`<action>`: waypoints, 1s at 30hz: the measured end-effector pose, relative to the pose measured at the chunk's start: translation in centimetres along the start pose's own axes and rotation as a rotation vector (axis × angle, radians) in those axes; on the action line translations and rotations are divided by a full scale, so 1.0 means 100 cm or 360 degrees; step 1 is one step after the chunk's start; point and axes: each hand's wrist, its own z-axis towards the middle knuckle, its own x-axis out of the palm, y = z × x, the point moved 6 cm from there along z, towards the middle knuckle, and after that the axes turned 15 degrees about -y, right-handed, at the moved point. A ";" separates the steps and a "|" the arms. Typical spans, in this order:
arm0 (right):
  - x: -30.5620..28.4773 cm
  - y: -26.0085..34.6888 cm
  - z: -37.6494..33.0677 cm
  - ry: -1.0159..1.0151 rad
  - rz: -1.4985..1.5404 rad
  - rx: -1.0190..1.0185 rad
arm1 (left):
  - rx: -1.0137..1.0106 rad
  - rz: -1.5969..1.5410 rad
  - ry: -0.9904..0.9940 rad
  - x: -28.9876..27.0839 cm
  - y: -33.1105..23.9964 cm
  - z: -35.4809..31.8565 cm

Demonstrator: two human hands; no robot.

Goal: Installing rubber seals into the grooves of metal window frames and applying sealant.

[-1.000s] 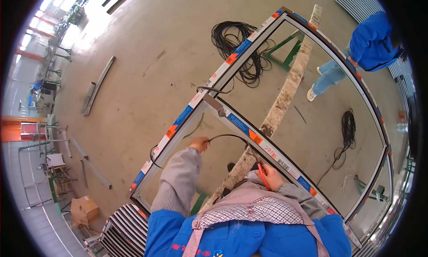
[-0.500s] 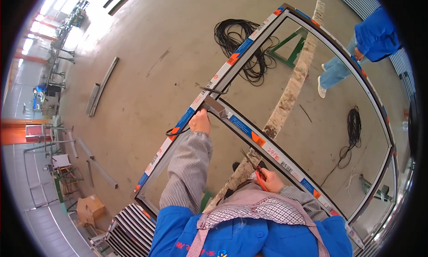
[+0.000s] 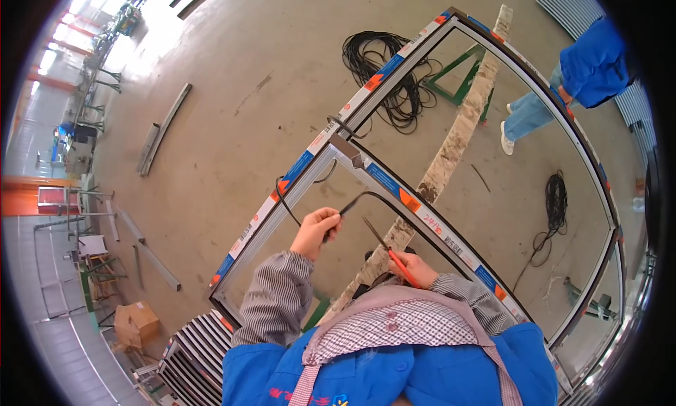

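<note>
A black rubber strip (image 3: 349, 206) is pinched in the closed fingers of my left hand (image 3: 317, 233). From there the strip arcs up and over to the crossbar (image 3: 440, 240) of a large grey window frame (image 3: 257, 219). My right hand (image 3: 417, 271), near my apron, is closed round red-handled scissors (image 3: 401, 266). Their dark blades point up and left, close to the strip but apart from it. More black strip hangs over the frame's left bar, beside my left hand. A brown corner piece (image 3: 346, 152) sits where crossbar and left bar meet.
A stained beam (image 3: 458, 142) and a green trestle (image 3: 461, 71) are under the frame. Coiled black strips (image 3: 380, 61) lie on the floor beyond it. A person in blue (image 3: 595, 61) stands at the far right. Metal profiles (image 3: 165, 128) and a cardboard box (image 3: 136, 325) lie at the left.
My left hand has moved from the frame's corner joint down toward me, and now a strip end shows in its fingers. The scissors have shifted slightly left.
</note>
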 end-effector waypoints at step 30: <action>0.035 0.016 -0.053 -0.0218 -0.0418 -0.0487 | 0.0316 -0.0341 -0.0021 0.003 0.009 -0.083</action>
